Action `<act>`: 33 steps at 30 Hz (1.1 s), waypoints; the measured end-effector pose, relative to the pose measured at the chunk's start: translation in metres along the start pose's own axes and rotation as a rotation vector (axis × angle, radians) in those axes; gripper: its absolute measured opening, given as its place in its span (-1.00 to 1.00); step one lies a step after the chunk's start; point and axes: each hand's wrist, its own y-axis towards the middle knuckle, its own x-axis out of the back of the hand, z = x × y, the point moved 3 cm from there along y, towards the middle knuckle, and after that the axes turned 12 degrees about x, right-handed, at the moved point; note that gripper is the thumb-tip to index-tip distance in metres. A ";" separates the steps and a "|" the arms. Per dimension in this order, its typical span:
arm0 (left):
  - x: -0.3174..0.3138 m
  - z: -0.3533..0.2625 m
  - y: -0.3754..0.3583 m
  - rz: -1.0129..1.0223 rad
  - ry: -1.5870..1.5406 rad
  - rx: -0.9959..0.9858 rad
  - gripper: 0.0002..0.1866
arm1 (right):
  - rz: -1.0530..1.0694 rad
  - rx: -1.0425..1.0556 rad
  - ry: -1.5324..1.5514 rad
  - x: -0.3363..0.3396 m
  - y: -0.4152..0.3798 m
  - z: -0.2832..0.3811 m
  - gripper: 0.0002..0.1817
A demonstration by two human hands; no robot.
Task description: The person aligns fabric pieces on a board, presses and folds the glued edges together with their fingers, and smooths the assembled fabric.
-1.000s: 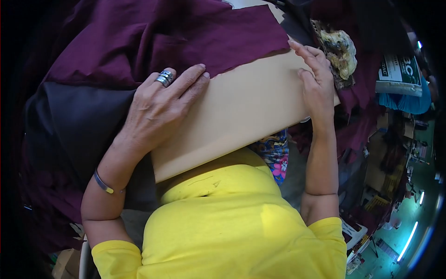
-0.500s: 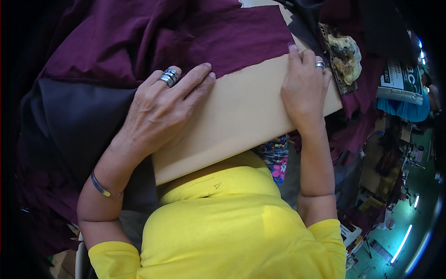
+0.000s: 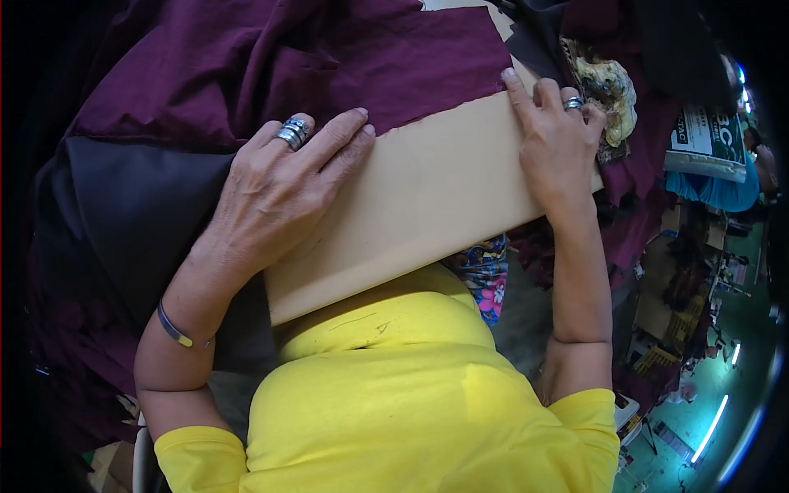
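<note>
Maroon cloth (image 3: 411,66) lies over a tan board (image 3: 419,189) that rests against my yellow shirt (image 3: 378,394). My left hand (image 3: 288,181) lies on the board, its fingers stretched out and their tips at the cloth's lower edge; it wears rings. Near the cloth's right corner is my right hand (image 3: 559,135), its index fingertip at the edge and the other fingers bent but apart. No object shows in either hand.
Dark cloth (image 3: 148,197) spreads at the left. A crumpled yellowish piece (image 3: 612,99) sits beyond my right hand. Farther right are a printed package (image 3: 711,144) and a blue item (image 3: 719,189). Patterned fabric (image 3: 489,279) shows below the board.
My right hand has shifted right, and its fingers have spread from a pinch at the cloth's corner. My left hand stays on the board, nearly still.
</note>
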 end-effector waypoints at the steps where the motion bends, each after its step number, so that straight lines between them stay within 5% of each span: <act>1: 0.000 -0.001 0.000 0.000 0.003 -0.001 -0.57 | 0.001 0.011 0.015 0.004 0.001 0.006 -0.60; 12: 0.003 0.000 0.000 0.040 -0.025 0.015 -0.54 | 0.045 0.069 -0.107 0.006 0.003 -0.003 -0.56; 19: 0.010 0.000 -0.002 0.012 0.017 0.027 -0.55 | 0.027 0.175 0.054 0.007 0.002 0.006 -0.29; 33: 0.013 0.000 -0.004 0.021 -0.016 0.046 -0.64 | 0.003 0.263 0.104 0.041 0.018 0.073 -0.47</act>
